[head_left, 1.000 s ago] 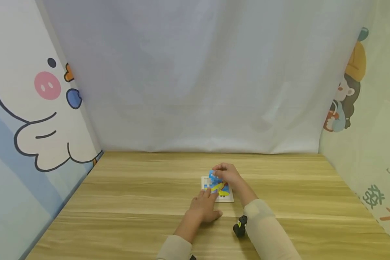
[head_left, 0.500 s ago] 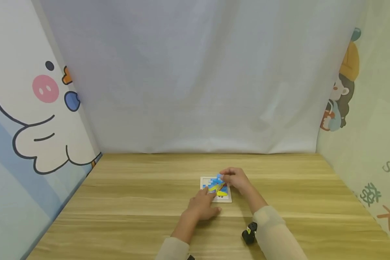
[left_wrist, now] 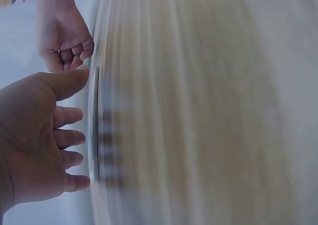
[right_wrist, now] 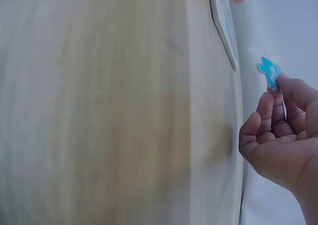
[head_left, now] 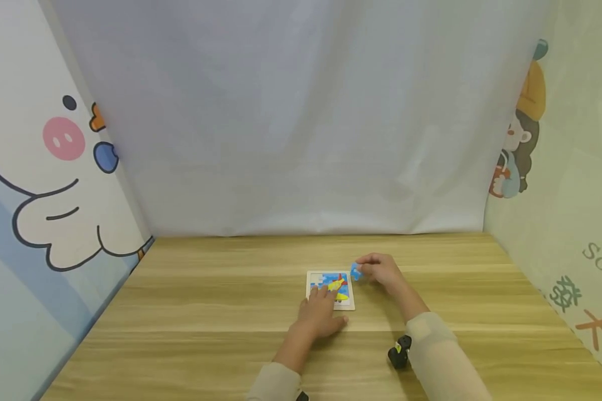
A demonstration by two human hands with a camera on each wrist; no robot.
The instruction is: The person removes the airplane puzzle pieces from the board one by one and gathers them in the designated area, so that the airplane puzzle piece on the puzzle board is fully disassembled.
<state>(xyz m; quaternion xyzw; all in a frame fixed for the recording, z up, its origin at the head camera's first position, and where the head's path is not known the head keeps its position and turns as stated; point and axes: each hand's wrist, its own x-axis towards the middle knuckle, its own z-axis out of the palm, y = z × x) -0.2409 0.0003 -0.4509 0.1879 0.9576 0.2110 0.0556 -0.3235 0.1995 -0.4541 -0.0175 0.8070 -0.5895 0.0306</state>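
A small square jigsaw puzzle (head_left: pixel 340 284) with a yellow and red airplane on blue lies in a white frame on the table. Its upper left part shows a pale gap without a piece. My left hand (head_left: pixel 319 313) rests its outspread fingers on the puzzle's lower left. My right hand (head_left: pixel 385 272) pinches a blue puzzle piece (right_wrist: pixel 269 72) between thumb and fingertips, just beyond the frame's upper right corner. In the right wrist view the piece is held up off the table, apart from the frame (right_wrist: pixel 223 24).
The wooden table (head_left: pixel 205 301) extends around the puzzle. A grey-white curtain (head_left: pixel 291 122) hangs behind its far edge. Printed cartoon panels stand at the left (head_left: pixel 45 167) and right. A black wrist device (head_left: pixel 400 352) sits at the right sleeve.
My right hand has moved right with the blue piece, from above the puzzle to beyond its right edge. The left hand stays on the puzzle.
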